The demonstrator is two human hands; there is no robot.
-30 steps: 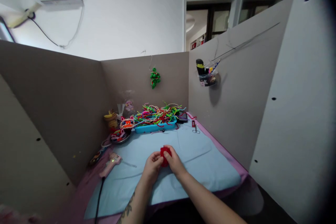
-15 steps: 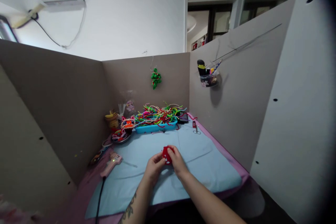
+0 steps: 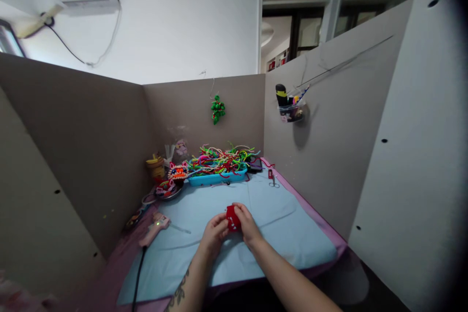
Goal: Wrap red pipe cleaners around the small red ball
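Both of my hands meet over the middle of a light blue cloth [image 3: 278, 239]. Between them is a small red fuzzy piece [image 3: 232, 218], held just above the cloth. My left hand [image 3: 213, 237] pinches its left side with curled fingers. My right hand [image 3: 247, 225] grips its right side, fingers wrapped over the top. Part of the red piece is hidden behind my fingers.
A blue tray [image 3: 215, 177] heaped with coloured pipe cleaners stands at the back. Left of it are small craft figures [image 3: 177, 172] and a metal dish [image 3: 167, 192]. A pink glue gun [image 3: 154, 228] lies at the left, small scissors [image 3: 272, 178] at the back right. Cardboard walls enclose the desk.
The red piece has been turned a little between my fingers. My hands stay in nearly the same spot.
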